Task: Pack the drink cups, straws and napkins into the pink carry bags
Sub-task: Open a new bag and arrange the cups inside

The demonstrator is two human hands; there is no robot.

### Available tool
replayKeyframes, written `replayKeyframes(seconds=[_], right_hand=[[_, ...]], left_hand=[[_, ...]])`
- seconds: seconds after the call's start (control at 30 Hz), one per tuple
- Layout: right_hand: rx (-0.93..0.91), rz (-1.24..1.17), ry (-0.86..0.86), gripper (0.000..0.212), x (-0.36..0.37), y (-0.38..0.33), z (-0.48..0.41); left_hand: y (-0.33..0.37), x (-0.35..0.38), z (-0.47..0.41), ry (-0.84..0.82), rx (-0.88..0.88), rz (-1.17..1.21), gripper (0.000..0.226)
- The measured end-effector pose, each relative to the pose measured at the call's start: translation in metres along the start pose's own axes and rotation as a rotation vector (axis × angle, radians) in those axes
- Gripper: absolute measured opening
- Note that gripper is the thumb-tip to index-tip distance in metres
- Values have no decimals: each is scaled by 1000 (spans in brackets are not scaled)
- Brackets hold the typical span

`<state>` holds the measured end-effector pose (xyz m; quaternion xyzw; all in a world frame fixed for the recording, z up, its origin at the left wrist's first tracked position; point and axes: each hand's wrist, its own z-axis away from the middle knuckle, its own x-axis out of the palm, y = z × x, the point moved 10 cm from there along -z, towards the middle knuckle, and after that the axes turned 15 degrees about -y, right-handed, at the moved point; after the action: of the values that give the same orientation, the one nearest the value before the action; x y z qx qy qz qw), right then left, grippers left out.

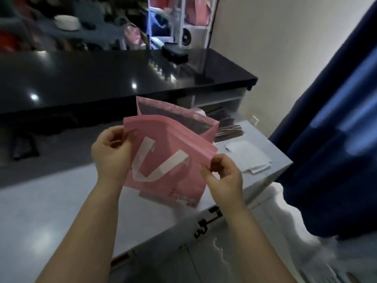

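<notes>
Two hands hold one pink carry bag [175,139] over the pale worktop [51,197], and whether the bag's base touches it cannot be told. The left hand [111,152] has its grip clamped on the bag's left top edge. The right hand [224,176] pinches the right top corner, its grip closed on the paper. The mouth gapes between them. One white handle [140,174] hangs flat against the bag's near face. Right of the bag and beyond the right hand lies one stack of white napkins [248,158]. Behind the bag's right edge lies one bundle of dark straws [228,129], too blurred to count singly. Beyond the bag runs one glossy black worktop [102,74].
</notes>
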<state>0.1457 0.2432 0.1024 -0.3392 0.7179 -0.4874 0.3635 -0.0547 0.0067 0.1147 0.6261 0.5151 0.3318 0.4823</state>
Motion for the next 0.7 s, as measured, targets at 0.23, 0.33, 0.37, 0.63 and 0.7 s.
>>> replayKeyframes(seconds=[0.23, 0.33, 0.37, 0.63, 0.7], right_hand=[[100, -96, -311, 28, 56, 51, -59], [8, -208, -272, 9, 44, 48, -71], [-27, -258, -184, 7, 32, 46, -76], [90, 181, -212, 78, 54, 45, -121], [46, 247, -200, 81, 60, 42, -115]], left_hand=[[-49, -47, 7, 199, -168, -74, 17], [-56, -63, -2, 206, -176, -111, 14], [-56, -69, -7, 212, -177, -122, 14], [-46, -88, -49, 174, -174, -284, 29], [-43, -92, -44, 201, -176, -289, 42]])
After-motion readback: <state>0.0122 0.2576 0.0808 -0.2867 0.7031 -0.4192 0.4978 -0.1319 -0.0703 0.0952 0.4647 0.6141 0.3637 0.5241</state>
